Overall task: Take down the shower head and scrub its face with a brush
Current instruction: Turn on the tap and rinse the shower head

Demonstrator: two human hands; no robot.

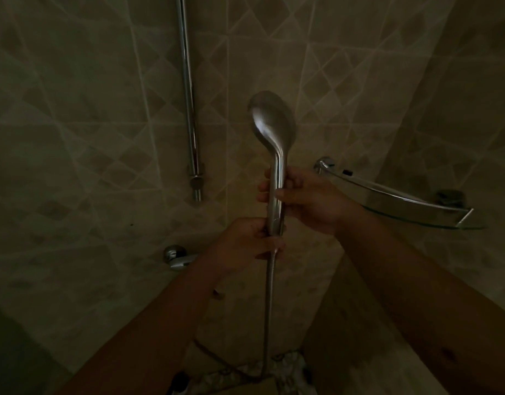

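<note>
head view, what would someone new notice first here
The chrome shower head stands out mid-frame, upright and off its mount, its shiny back toward the camera. Both hands grip its handle: the right hand higher up, the left hand at the base where the hose hangs down. Behind are the wall rail at centre-left and a glass corner shelf on the right.
</note>
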